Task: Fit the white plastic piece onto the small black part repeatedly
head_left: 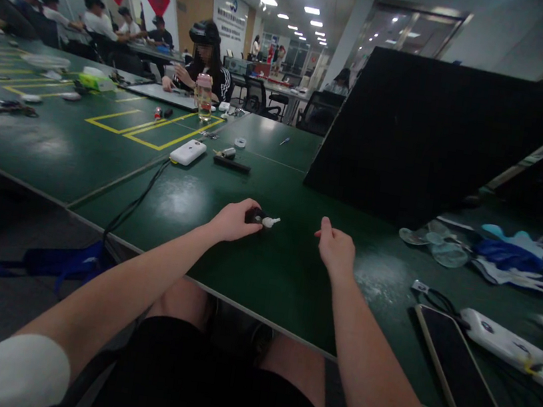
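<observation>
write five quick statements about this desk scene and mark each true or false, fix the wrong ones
1. The left hand holds a small black and white object. True.
2. The right hand is resting on the phone. False: the hand is apart from the phone, which lies farther right on the table.
3. Blue and white gloves lie to the right of the right hand. True.
4. The bottle lies on its side. False: it stands upright.
5. The large dark panel is on the left side of the view. False: it is on the right side.
</observation>
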A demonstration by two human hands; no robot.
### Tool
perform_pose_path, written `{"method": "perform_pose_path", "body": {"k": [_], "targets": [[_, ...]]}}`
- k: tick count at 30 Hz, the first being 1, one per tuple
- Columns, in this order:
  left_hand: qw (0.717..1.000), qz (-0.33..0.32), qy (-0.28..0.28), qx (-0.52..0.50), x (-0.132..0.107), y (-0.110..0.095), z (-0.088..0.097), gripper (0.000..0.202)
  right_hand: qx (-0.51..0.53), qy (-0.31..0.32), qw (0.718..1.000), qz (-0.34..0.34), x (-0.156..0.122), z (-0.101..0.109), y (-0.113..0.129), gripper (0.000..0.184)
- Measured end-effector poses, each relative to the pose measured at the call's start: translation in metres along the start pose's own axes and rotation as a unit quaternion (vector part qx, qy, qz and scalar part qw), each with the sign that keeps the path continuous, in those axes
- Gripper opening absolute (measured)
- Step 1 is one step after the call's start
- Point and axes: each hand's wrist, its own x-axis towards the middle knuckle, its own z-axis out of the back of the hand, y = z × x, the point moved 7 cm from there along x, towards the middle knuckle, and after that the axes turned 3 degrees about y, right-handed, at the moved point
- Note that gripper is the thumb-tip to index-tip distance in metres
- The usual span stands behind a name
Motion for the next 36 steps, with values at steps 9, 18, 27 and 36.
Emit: {"method": "perform_pose_path", "body": {"k": [9,18,27,36], "targets": [[0.96,0.053,-0.092,0.26,-0.025,0.06,0.099,0.054,0.005,0.01,1.0,0.017,0.001,-0.005,0.002,0.066],[0.919,-0.018,-0.113,0.378,-0.041,0.091,0.114,0.054,-0.013,0.018,1.0,0.021,0.003,-0.006,0.001,0.063],[0.921,-0.007,-0.16,0.356,-0.044,0.103,0.118,0.053,-0.029,0.019,0.999,0.011,-0.001,-0.005,0.003,0.057],[0.93,0.07,-0.219,0.287,-0.047,0.11,0.128,0.05,-0.007,0.009,0.999,0.03,-0.004,-0.002,0.006,0.053]]}}
